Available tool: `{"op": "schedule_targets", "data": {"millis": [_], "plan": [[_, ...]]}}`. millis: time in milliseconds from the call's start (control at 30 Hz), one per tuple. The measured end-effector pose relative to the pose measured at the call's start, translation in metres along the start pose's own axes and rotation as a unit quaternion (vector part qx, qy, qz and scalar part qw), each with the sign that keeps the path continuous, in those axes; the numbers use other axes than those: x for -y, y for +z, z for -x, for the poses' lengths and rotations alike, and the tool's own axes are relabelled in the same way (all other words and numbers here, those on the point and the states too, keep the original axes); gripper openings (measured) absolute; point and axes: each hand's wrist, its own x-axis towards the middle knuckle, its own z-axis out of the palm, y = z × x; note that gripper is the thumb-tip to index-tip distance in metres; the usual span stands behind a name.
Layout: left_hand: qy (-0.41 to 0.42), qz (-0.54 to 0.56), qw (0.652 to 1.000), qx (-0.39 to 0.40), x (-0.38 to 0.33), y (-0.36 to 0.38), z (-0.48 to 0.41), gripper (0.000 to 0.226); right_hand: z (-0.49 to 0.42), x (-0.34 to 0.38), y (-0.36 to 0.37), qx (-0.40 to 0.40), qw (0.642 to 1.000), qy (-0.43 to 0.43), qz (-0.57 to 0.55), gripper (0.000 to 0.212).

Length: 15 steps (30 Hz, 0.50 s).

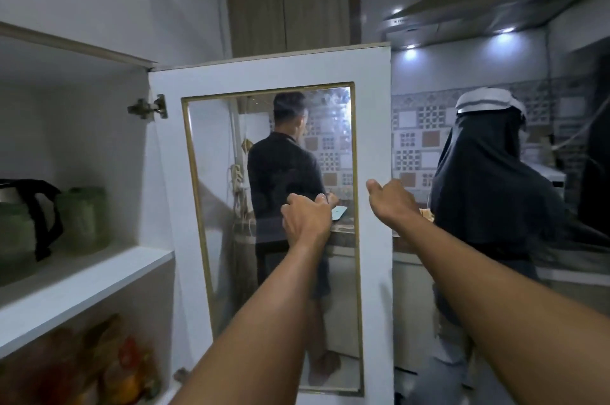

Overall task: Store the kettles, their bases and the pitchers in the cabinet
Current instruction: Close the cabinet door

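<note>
The white cabinet [82,285] stands open on my left. On its upper shelf a steel kettle [19,226] with a black handle stands beside a green pitcher [85,219], both upright. The cabinet door [374,272], white with a gold-trimmed glass pane, is swung wide open in front of me. My right hand [391,200] grips the door's outer edge, its fingers hidden behind it. My left hand [307,219] is curled in a fist against the glass pane and holds nothing.
Colourful food packets [125,368] fill the lower shelf. Through the glass, a person in dark clothes [284,167] stands at the counter. Another person in a dark garment [488,180] stands at the right beneath the range hood [478,8].
</note>
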Motion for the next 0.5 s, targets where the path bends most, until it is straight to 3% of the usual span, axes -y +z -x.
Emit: {"op": "schedule_targets", "data": {"millis": [267, 500], "plan": [[-0.017, 0.005, 0.999, -0.048, -0.035, 0.109, -0.013, 0.054, -0.096, -0.025, -0.031, 0.002, 0.998, -0.046, -0.038, 0.064], [-0.045, -0.030, 0.994, -0.099, -0.034, 0.156, -0.035, 0.056, -0.167, -0.025, -0.009, 0.077, 0.986, -0.077, -0.127, 0.064]]}}
